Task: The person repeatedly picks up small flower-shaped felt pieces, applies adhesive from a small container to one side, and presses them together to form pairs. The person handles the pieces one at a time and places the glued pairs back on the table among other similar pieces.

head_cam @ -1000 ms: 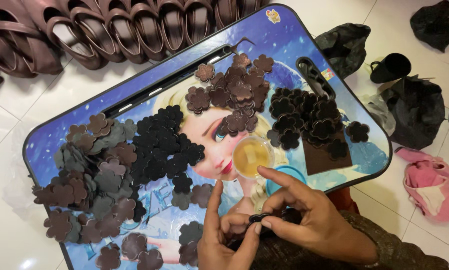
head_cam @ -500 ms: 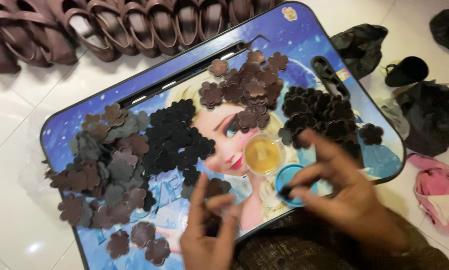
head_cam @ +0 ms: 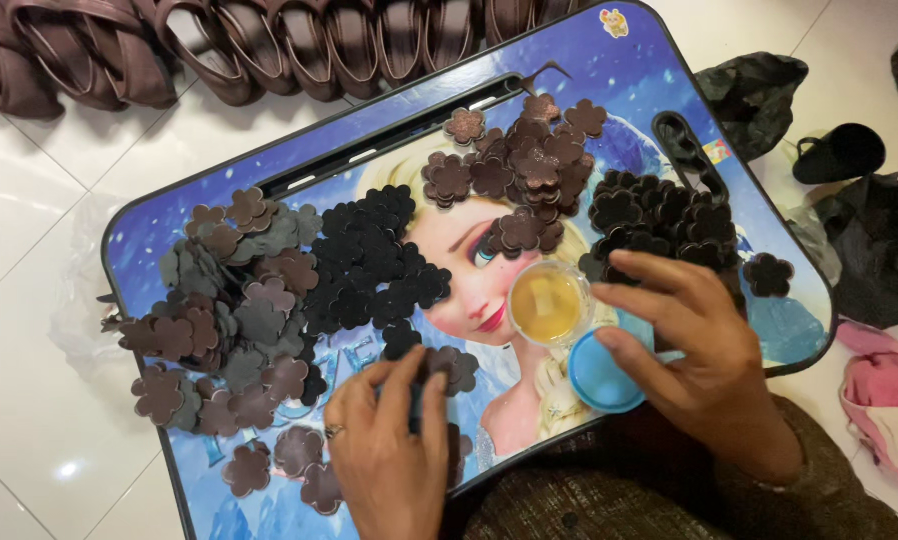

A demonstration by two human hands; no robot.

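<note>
Left hand [head_cam: 389, 455] is pressing curled fingers down onto a brown flower-shaped cutout [head_cam: 453, 368] at the near edge of the blue lap tray [head_cam: 169, 225]. Right hand [head_cam: 691, 345] is hovering loosely open, gripping nothing, over the blue lid [head_cam: 597, 378], just right of the small glue cup [head_cam: 547, 303]. Farther off, black flower cutouts [head_cam: 369, 260] and brown ones [head_cam: 529, 160] are lying heaped; sandal straps [head_cam: 219, 45] are lining the far floor.

Brown sandal straps [head_cam: 269, 45] along the top; dark bags [head_cam: 874, 245] at right — pink cloth [head_cam: 884, 400] below.
</note>
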